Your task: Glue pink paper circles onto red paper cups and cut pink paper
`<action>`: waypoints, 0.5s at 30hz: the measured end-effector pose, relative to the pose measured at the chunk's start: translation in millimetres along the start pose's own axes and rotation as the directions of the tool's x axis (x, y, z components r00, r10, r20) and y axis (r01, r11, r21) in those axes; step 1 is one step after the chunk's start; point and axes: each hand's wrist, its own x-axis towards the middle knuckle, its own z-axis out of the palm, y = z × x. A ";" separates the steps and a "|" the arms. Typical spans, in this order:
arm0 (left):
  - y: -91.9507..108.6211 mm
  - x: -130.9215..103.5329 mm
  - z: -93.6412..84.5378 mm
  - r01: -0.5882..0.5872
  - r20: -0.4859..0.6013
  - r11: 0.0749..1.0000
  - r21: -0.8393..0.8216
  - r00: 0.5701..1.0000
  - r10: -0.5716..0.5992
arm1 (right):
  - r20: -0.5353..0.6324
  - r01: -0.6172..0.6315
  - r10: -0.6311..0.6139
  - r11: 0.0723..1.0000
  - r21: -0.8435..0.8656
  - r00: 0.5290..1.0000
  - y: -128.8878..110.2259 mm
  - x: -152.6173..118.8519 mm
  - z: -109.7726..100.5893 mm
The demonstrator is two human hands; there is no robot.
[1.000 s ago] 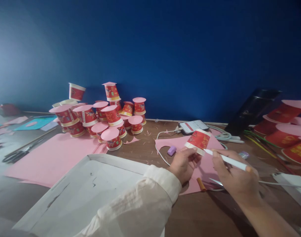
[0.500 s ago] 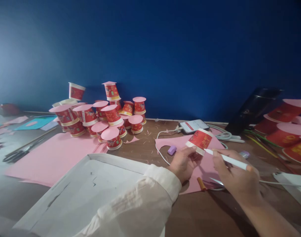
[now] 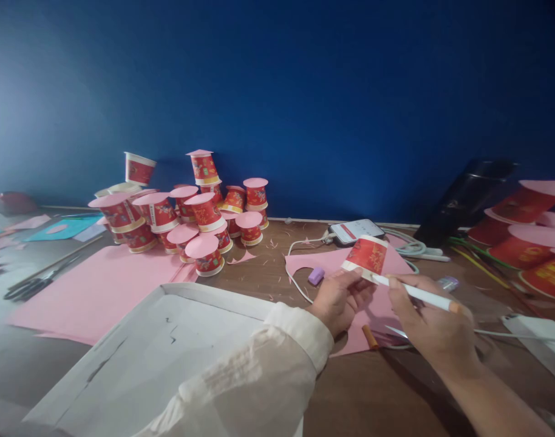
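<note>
Cup (image 3: 369, 254) tilted less than before; pen (image 3: 421, 294) contact unclear.

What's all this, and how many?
held cup: one, red and white, centre right
marker: one, white and orange, at held cup
stacked cups: many, red, left and far right
discs: many, pink, on stacked cups
paper sheets: several, pink, left and centre
phone: one, white screen, back
block: one, purple, before phone
tray: one, white, front left
scissors: one pair, dark, left
container: one, black, back right
wall: one, blue, behind
left hand: one, white sleeve, holding cup
right hand: one, holding marker
</note>
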 end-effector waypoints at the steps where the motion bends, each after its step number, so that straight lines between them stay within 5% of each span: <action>1: -0.1 0.1 0.1 -0.009 -0.004 1.000 -0.003 1.000 0.009 | 0.013 -0.001 0.001 1.000 0.001 1.000 -1.0 0.7 -0.5; 15: -0.5 -1.1 1.1 -0.021 -0.042 1.000 -0.014 0.999 0.021 | 0.008 -0.003 0.003 0.999 0.053 1.000 -2.6 0.6 -0.6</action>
